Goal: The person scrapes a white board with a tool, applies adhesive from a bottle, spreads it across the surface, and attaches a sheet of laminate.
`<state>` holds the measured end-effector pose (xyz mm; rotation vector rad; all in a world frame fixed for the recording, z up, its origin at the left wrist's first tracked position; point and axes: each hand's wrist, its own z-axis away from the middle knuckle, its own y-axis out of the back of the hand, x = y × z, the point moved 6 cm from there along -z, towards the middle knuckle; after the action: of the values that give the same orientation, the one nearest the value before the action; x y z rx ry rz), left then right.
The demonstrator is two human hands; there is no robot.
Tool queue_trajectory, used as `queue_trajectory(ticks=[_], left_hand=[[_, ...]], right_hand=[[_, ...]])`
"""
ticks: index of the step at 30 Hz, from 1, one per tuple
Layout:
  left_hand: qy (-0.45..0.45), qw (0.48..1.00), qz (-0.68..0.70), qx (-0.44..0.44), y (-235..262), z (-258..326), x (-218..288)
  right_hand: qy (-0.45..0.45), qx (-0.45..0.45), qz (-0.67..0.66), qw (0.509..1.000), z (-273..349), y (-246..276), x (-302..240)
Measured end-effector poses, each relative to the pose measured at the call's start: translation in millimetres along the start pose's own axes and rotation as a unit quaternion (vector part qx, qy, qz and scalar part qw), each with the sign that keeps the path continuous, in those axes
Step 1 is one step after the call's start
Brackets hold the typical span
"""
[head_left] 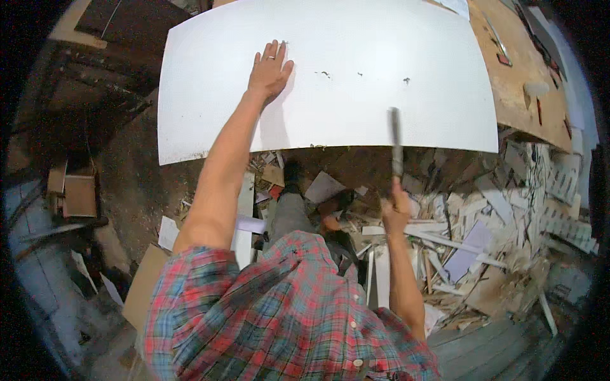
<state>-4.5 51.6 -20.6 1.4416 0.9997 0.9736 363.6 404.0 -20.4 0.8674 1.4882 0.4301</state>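
offcuts and splintered scraps (483, 241) litter the floor below a brown wooden desk (521, 89), on which a large white panel (356, 57) lies with its near edge hanging past the desk toward the person. the left hand (269, 70) lies flat with fingers spread on the panel near its left half, while the right hand (395, 213) is closed round the handle of a long dark tool (396, 143) whose tip reaches up over the near edge. to do this well, i judge the flat palm should press firmly so the overhanging sheet cannot flex or slide, and the tool should meet the edge squarely, well apart from the holding fingers.
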Motion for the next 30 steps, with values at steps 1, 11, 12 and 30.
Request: queue_trajectory(ticks=[1,11,12,30], left_hand=[[-0.025,0.999,-0.037,0.003,-8,-2,-12],[-0.158,0.973,0.169,-0.013,10,3,-40],[-0.159,0.975,0.154,-0.003,18,10,-33],[-0.24,0.931,0.256,0.097,54,168,120]], right_hand=[[0.036,-0.007,0.023,0.999,0,-29,-29],[0.062,-0.118,0.111,0.985,21,-131,-155],[0.058,-0.077,0.121,0.988,21,-113,-130],[-0.319,0.163,-0.039,0.933,159,-14,-71]])
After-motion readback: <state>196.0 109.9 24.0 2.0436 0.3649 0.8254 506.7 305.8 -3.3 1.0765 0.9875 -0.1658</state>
